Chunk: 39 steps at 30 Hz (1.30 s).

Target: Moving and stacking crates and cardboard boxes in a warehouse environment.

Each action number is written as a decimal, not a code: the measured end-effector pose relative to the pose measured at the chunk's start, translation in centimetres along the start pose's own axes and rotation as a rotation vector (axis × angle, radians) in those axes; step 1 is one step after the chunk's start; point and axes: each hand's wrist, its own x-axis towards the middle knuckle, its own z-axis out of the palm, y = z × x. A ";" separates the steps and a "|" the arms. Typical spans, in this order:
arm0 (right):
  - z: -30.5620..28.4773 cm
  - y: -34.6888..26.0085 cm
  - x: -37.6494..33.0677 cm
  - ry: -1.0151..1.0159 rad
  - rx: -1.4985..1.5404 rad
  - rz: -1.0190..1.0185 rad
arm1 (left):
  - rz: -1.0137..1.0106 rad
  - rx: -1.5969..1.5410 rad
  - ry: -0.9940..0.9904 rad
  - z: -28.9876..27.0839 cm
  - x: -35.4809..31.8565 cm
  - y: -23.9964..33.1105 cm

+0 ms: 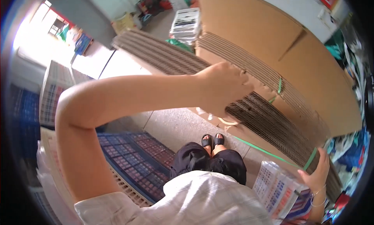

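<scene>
While the cardboard stack (272, 108) runs upper left to lower right at chest height | left hand (223, 88) on its near edge mid-length, fingers curled over sheets | right hand (316, 171) at low end by green strap (311, 158), fingers gripping edge.

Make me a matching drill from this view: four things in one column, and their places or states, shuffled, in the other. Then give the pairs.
Things:
1. left hand
2. right hand
3. green strap
4. black sandals

Places or states:
A. on the person's feet, on the concrete floor
B. pressed on the upper edge of the cardboard bundle
C. runs under the bundle toward its lower right corner
D. grips the bundle's lower right corner, bangles on the wrist

Pairs: 1-B, 2-D, 3-C, 4-A
</scene>
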 end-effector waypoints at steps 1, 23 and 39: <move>0.1 0.4 -0.1 -0.011 0.024 -0.026 | -0.043 0.000 0.001 0.1 -0.3 0.2; 1.8 -15.1 11.0 0.105 0.103 -0.110 | 0.042 0.018 -0.062 0.6 -9.8 -14.3; 8.1 -46.1 24.6 0.174 0.158 -0.215 | -0.066 0.097 -0.081 3.1 -36.4 -36.7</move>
